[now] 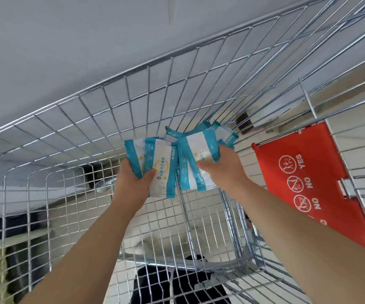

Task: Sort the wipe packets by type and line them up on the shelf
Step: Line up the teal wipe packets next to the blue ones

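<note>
While 2 bare arms reach forward over a wire cart (89, 110), the left hand (131, 178) grips a small stack of blue-and-white wipe packets (161, 170), thumb pressed across the printed face and fingers curled behind. At least 2 packets show in that stack. Just beside it, the right hand (223, 165) pinches a fanned bunch (199, 150) of the same design, thumb on top. At least 4 overlapping edges are visible there, though the exact count cannot be told. The 2 bundles overlap between the hands. Beyond and beneath both hands, the cart's silver grid walls rise on every side. Right of the right hand hangs 1 red plastic flap (308, 172) printed with 3 round symbols and the words YES, NO, NO. Below the hands, through the mesh, pale floor tiles (161, 216) and 1 dark shape (177, 284) show, too blurred to identify.
</note>
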A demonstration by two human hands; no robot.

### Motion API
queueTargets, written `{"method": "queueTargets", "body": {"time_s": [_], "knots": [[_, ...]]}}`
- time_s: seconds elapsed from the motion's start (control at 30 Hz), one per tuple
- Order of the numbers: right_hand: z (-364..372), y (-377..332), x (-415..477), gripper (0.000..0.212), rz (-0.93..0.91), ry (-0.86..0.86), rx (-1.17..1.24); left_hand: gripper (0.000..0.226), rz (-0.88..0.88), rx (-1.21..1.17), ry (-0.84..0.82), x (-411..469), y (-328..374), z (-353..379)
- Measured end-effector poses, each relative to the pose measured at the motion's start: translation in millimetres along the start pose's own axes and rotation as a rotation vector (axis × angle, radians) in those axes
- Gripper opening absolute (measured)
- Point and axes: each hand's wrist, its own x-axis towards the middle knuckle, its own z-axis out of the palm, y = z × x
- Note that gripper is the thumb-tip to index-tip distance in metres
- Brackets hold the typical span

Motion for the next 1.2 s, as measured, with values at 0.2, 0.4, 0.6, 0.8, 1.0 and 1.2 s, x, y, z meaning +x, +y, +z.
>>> {"method": "queueTargets", "body": {"time_s": [0.2,0.4,0.6,0.8,1.0,1.2], "knots": [[31,6,-4,0.021,0.056,0.033,-0.116,0.031,-0.015,0.007,-0.03,8,-18,-30],[41,9,-24,0.014,0.063,0.085,-0.041,0.034,-0.082,-0.055,-0.092,5,-35,-43],[30,-18,-55,0.018,0.023,0.078,0.008,0.034,-0.076,-0.141,-0.059,-30,-26,-64],[1,-97,-124,0.016,-0.226,-0.018,-0.012,0.025,0.075,-0.12,0.099,-119,20,-114],[-22,-212,-245,0.019,-0.519,-0.111,-0.133,0.025,0.216,-0.113,0.336,-243,79,-204],[-10,-316,-390,0.018,-0.786,-0.248,-0.155,0.021,0.32,-0.185,0.599,-381,112,-320]]}}
